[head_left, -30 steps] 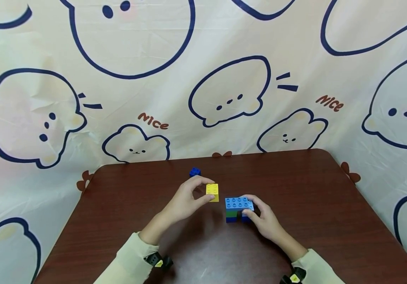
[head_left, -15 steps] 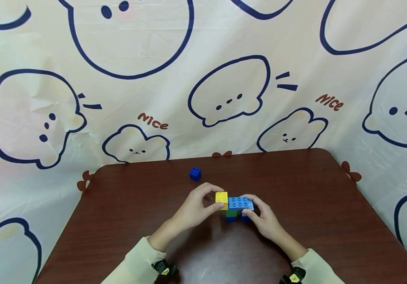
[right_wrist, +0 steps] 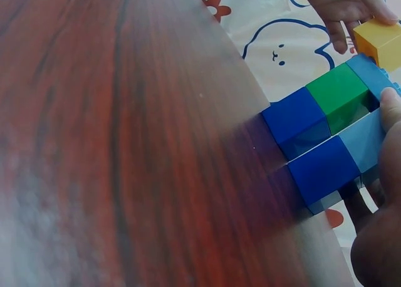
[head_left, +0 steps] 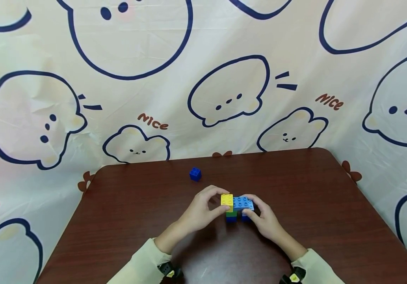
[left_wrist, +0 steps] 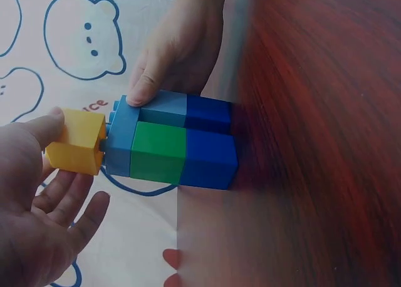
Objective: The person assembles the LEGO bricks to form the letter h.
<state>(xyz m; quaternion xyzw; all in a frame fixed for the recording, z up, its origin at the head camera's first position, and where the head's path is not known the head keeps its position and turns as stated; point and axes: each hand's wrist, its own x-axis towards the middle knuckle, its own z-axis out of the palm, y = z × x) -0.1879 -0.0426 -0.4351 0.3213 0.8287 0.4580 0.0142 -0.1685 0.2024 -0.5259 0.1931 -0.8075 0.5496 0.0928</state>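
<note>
My left hand (head_left: 200, 210) pinches a yellow toy building block (left_wrist: 76, 140) between thumb and fingers. The block sits right at the studs on the left end of a long light-blue block (head_left: 243, 203), and a thin gap shows beneath it in the left wrist view. That long block bridges two short columns: a green block (left_wrist: 158, 150) over a dark blue block (left_wrist: 211, 160), and a light-blue block (right_wrist: 363, 143) over another dark blue block (right_wrist: 324, 172). My right hand (head_left: 265, 221) grips the right end of this structure, thumb in front and fingers behind, as it stands on the table.
A loose dark blue block (head_left: 195, 174) lies farther back on the brown wooden table (head_left: 136, 197). A cream cloth (head_left: 175, 39) with cartoon outlines hangs behind the table and along its sides.
My left hand has carried the yellow block rightward, from beside the structure to over the left end of the long light-blue block. My right hand has kept its grip in place.
</note>
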